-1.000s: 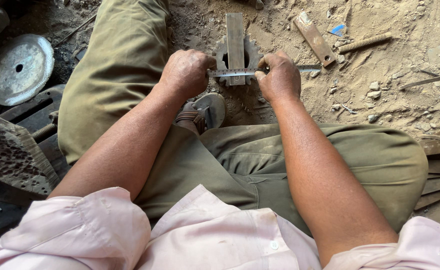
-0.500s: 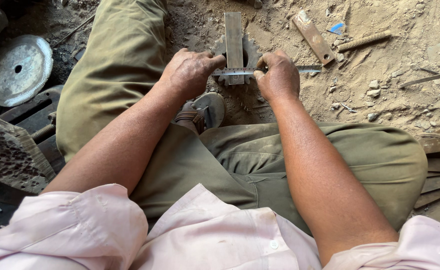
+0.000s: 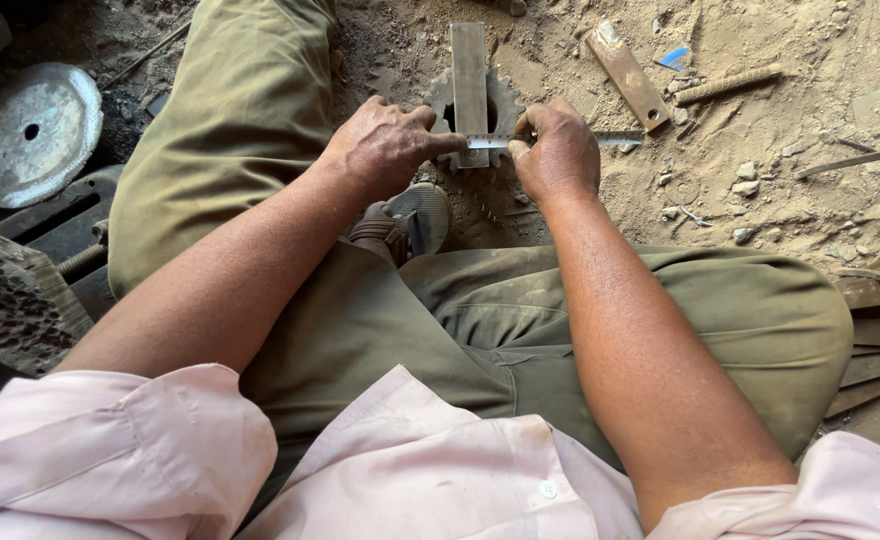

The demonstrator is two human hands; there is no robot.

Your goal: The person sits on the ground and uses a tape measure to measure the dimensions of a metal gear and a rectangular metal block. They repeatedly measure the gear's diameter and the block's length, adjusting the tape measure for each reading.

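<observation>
Down on sandy, gritty ground: a toothed metal gear (image 3: 500, 100) lying flat, with a flat metal bar (image 3: 469, 75) laid lengthwise across its middle, running away from the body. Across bar and gear, at right angles, a thin steel ruler (image 3: 615, 139), its far end poking out to the right beyond the knuckles.

Left hand (image 3: 385, 150) curled, fingers bent over the gear's near-left edge, forefinger stretched out along the ruler's left end and pressing it down onto the bar. Right hand (image 3: 558, 152) closed in a pinch, thumb and fingertips gripping the ruler just right of the bar, knuckles up. Both hands close together, almost touching over the bar.

Just below the hands, a sandalled foot (image 3: 407, 222) tucked in against the gear's near edge, between olive-green trouser legs (image 3: 260, 110) folded to either side. Pale pink shirt sleeves (image 3: 110, 450) at the bottom edge.

Farther off on the ground: a rusty flat strip (image 3: 627, 75) lying diagonally up and right of the gear, a short threaded rod (image 3: 728, 84) just beyond it, a small blue scrap (image 3: 676, 59) between them. At far left, a round grey metal disc (image 3: 30, 132) with a centre hole, well apart from the hands; below it a pitted dark block (image 3: 10, 300).
</observation>
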